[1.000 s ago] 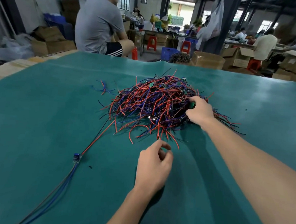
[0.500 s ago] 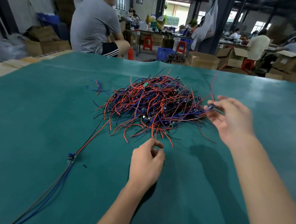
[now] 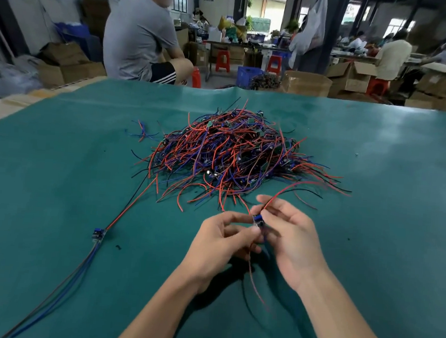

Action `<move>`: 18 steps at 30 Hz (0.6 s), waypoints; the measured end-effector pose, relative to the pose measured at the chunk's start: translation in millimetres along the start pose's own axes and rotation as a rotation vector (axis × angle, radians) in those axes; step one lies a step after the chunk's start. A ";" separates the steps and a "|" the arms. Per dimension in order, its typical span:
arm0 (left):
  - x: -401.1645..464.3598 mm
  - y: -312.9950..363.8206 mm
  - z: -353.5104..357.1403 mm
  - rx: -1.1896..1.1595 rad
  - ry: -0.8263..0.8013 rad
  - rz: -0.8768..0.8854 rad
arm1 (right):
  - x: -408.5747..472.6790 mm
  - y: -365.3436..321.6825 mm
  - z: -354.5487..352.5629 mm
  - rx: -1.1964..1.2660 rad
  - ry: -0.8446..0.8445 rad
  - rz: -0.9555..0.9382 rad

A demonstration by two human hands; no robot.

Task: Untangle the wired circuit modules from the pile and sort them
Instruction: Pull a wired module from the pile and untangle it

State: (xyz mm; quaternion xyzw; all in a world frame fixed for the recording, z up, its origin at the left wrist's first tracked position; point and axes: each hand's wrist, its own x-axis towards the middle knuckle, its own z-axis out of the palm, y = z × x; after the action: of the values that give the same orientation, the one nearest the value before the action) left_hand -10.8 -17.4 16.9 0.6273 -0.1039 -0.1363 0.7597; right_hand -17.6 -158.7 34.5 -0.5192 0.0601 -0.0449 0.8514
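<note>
Module [image 3: 258, 220], small and blue, sits between the two hands just above the worktop [image 3: 57, 183], in front of the pile. The left hand [image 3: 222, 245] has its fingers [image 3: 239, 217] curled in toward it, thumb and forefinger closing on its lower edge; the right hand [image 3: 290, 242] pinches it from the other side, its other fingers spread loosely. Red and dark leads run from the module both ways: one pair hangs down between the wrists, another arcs up past the right forefinger toward the pile [image 3: 230, 156].

To do this step well, I judge the hold should stay on the board itself, not on the thin wires, and the far leads should be drawn out slowly along their own line, so that nothing knots or drags neighbours from the heap. Whether the far leads' tips are free of the tangle I cannot tell. Once loose, it would best go down straight.

Further left, one sorted module [image 3: 98, 234] lies flat with its leads stretched out, well apart from the hands. Beyond it the pile rests mid-worktop, and a few stray wires [image 3: 141, 132] lie just left of it.
</note>
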 end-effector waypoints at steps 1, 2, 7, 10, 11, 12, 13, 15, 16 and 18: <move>0.3 -1.7 0.8 0.002 0.026 0.005 | -0.1 0.9 0.4 -0.002 -0.001 -0.009; 1.0 -3.1 1.1 0.008 0.052 0.014 | -0.2 2.1 1.0 -0.007 -0.002 -0.017; 1.0 -3.8 0.3 0.074 0.088 0.066 | -0.3 6.3 5.3 0.030 0.014 -0.007; -0.1 -3.2 1.6 0.078 0.074 0.059 | 1.5 4.7 4.1 0.071 0.035 -0.011; -0.4 -3.0 1.8 0.068 0.072 0.054 | 1.7 4.9 3.8 0.074 0.033 -0.017; -0.5 -2.2 1.7 0.049 0.068 0.046 | 1.6 5.6 3.9 0.072 0.026 -0.018; -0.7 -1.5 1.0 0.024 0.060 0.039 | 1.3 6.9 4.4 0.061 0.017 -0.016; -0.3 -1.0 -0.8 -0.021 0.040 0.029 | 0.7 9.4 4.5 0.006 0.007 -0.024; -0.3 -0.5 -1.4 -0.034 0.031 0.025 | 0.6 9.8 3.6 -0.023 0.010 -0.040; 0.2 1.3 -1.9 -0.037 0.014 0.023 | 1.7 9.0 -0.3 -0.082 0.022 -0.091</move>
State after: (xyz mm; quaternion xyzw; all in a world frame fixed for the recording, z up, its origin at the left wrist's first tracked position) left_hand -9.9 -15.5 17.8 0.6128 -0.1031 -0.1250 0.7734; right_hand -15.8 -155.0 26.3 -0.5555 0.0474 -0.0869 0.8256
